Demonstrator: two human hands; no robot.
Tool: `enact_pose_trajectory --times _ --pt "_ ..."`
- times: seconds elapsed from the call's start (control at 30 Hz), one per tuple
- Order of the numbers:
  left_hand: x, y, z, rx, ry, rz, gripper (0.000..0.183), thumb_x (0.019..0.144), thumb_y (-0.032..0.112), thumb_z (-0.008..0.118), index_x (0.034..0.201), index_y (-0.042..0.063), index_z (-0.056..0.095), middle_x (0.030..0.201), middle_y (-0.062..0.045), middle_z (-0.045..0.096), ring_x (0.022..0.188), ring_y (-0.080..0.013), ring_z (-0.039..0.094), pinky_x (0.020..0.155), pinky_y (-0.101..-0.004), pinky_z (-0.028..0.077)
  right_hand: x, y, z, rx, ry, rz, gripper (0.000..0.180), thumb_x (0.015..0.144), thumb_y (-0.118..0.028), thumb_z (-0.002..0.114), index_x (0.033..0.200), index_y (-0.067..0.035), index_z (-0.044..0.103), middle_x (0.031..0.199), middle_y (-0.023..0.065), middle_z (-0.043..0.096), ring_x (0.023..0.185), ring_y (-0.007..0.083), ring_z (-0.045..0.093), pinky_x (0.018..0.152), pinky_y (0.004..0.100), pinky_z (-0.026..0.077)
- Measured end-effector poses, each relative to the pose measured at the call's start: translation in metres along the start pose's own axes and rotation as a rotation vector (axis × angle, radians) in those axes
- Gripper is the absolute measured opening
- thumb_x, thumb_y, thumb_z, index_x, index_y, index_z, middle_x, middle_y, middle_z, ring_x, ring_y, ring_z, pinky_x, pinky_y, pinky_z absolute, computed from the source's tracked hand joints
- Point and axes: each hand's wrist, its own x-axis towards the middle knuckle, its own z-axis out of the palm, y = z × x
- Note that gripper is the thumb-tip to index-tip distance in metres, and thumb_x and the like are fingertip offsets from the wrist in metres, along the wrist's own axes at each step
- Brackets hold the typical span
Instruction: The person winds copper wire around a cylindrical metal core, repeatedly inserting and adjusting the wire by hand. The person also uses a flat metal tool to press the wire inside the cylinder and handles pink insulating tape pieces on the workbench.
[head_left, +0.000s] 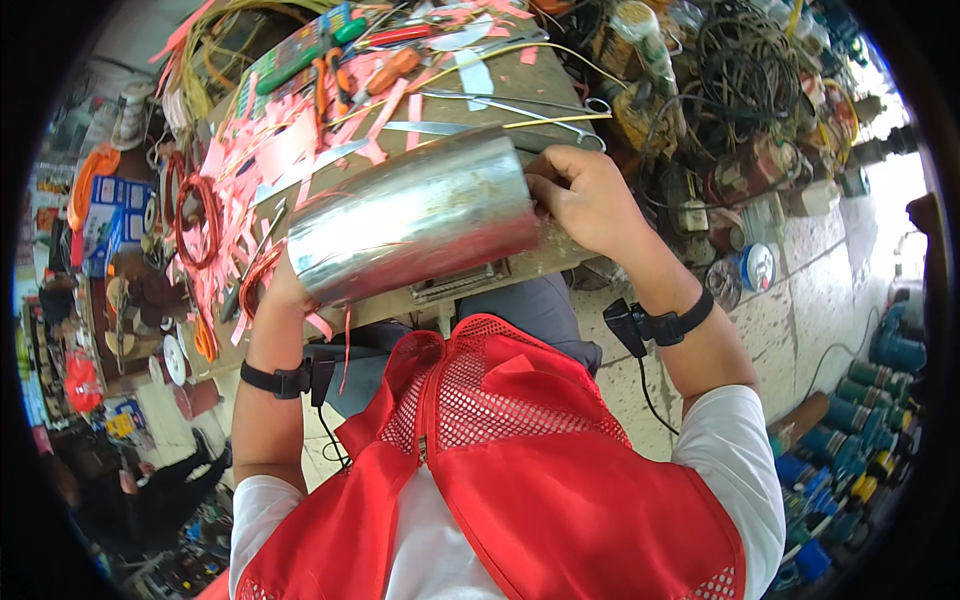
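Observation:
A shiny metal cylinder (416, 214) lies slantwise before me over the front of the workbench. My left hand (289, 281) is at its left end, mostly hidden behind the rim, beside a loop of red wire (259, 279); what its fingers do does not show. At the cylinder's right end is my right hand (576, 191), with thumb and forefinger drawn together at the opening; whether something is between them cannot be made out. Thin red strands stick out near the left end, and one hangs down below it.
Pink strips (289, 146), scissors (525, 112), orange-handled pliers (330, 82) and a screwdriver (394, 71) crowd the wooden bench (555, 247). Coils of red wire (196, 221) lie left. Dark cable (739, 67) is heaped right. Motors or pumps (840, 442) stand on the floor. Another person (142, 495) is at lower left.

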Motion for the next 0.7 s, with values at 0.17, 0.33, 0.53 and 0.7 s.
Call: enact_pose_trajectory --times 0.17,0.33,0.53,0.7 --pt "0.004 0.001 -0.004 0.050 0.034 0.047 0.047 0.095 0.011 0.068 0.138 0.000 0.055 0.127 -0.010 0.067 0.105 -0.0185 0.067 0.085 -0.0333 0.059 -0.007 0.015 -0.003 -0.042 0.086 -0.116 0.012 0.095 -0.006 0.066 0.093 0.005 0.067 0.079 0.0069 0.070 0.070 0.0121 0.063 0.064 0.0297 0.051" --pt "0.002 0.005 -0.003 0.116 0.067 0.070 0.047 0.094 0.011 0.068 0.138 0.000 0.055 0.127 -0.010 0.067 0.105 -0.0186 0.067 0.085 -0.0334 0.058 -0.008 0.021 -0.002 0.136 0.160 -0.098 0.021 0.091 -0.013 0.071 0.103 0.004 0.069 0.085 0.0099 0.071 0.077 0.0150 0.067 0.071 0.0311 0.053" --pt "0.000 0.005 0.001 0.146 0.083 0.078 0.047 0.094 0.012 0.069 0.138 0.000 0.055 0.127 -0.010 0.067 0.105 -0.0186 0.067 0.085 -0.0336 0.058 -0.002 0.005 0.008 -0.265 0.114 -0.225 0.031 0.080 -0.023 0.075 0.098 0.002 0.068 0.092 0.0211 0.072 0.087 0.0389 0.070 0.078 0.0458 0.056" --pt "-0.005 0.004 0.003 0.156 0.097 0.087 0.048 0.094 0.012 0.069 0.138 0.000 0.055 0.127 -0.010 0.067 0.105 -0.0187 0.067 0.086 -0.0337 0.058 0.011 -0.001 0.016 -0.484 0.127 -0.318 0.024 0.076 -0.017 0.072 0.089 0.004 0.069 0.088 0.0255 0.071 0.083 0.0436 0.071 0.074 0.0496 0.058"
